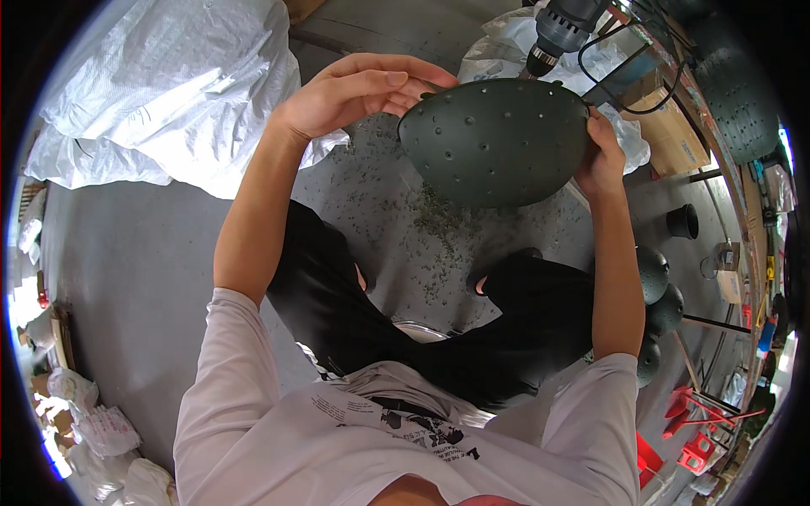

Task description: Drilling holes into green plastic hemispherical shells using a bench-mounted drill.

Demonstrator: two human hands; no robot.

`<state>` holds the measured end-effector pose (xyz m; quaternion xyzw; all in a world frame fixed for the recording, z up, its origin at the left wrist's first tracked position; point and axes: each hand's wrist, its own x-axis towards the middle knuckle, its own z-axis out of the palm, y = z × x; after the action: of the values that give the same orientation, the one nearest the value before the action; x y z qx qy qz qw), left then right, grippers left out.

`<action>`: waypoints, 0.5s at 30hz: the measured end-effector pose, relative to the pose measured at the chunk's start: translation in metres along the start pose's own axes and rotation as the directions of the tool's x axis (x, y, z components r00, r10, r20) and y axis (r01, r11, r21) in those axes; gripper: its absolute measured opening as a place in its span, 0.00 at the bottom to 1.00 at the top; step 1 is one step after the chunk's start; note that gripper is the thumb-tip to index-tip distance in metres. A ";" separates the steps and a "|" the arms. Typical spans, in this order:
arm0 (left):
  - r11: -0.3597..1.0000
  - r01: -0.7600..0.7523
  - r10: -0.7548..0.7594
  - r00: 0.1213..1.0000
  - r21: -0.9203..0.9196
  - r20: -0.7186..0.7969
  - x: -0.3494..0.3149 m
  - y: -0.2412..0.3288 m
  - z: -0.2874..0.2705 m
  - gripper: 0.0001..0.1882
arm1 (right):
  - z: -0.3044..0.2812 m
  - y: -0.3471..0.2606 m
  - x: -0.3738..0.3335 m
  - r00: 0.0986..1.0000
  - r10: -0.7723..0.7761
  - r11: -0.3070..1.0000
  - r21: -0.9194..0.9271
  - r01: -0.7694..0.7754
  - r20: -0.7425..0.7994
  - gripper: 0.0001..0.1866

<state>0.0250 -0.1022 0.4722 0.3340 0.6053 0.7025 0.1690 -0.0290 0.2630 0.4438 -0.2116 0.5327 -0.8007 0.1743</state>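
Observation:
A dark green, domed plastic shell (498, 143) dotted with small holes and dimples is held up in front of me, over the floor. My right hand (602, 156) grips its right edge, with the thumb on the near face. At the upper left rim, my left hand (363, 91) has its fingers stretched out, and some fingertips reach behind the edge. Whether they touch the shell I cannot tell. Just beyond the far rim a grey power drill (564, 29) points down, its chuck close to the shell. The drill's tip is hidden.
Green shavings (434, 219) litter the grey floor between my feet. Large white plastic sacks (194, 93) stand at left. To the right are a cardboard box (671, 135), a black pot (683, 222), more green shells (662, 308) and red stools (696, 451). A black cable (629, 110) loops near the drill.

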 end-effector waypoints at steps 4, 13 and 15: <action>0.998 -0.005 0.005 1.000 0.067 -0.007 0.002 0.006 0.008 0.23 | 0.001 0.001 0.000 1.000 -0.015 1.000 -0.003 0.015 -0.007 0.25; 0.989 0.074 -0.069 0.997 0.127 -0.046 0.002 -0.001 0.014 0.19 | 0.005 0.008 0.000 1.000 -0.007 0.997 -0.078 0.006 -0.018 0.14; 0.983 0.117 -0.106 0.991 0.143 -0.084 -0.003 -0.003 0.006 0.17 | 0.022 0.006 0.003 0.998 -0.017 0.995 -0.103 0.011 -0.061 0.10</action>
<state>0.0310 -0.0989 0.4689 0.2842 0.6794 0.6575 0.1595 -0.0199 0.2421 0.4461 -0.1992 0.5768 -0.7795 0.1410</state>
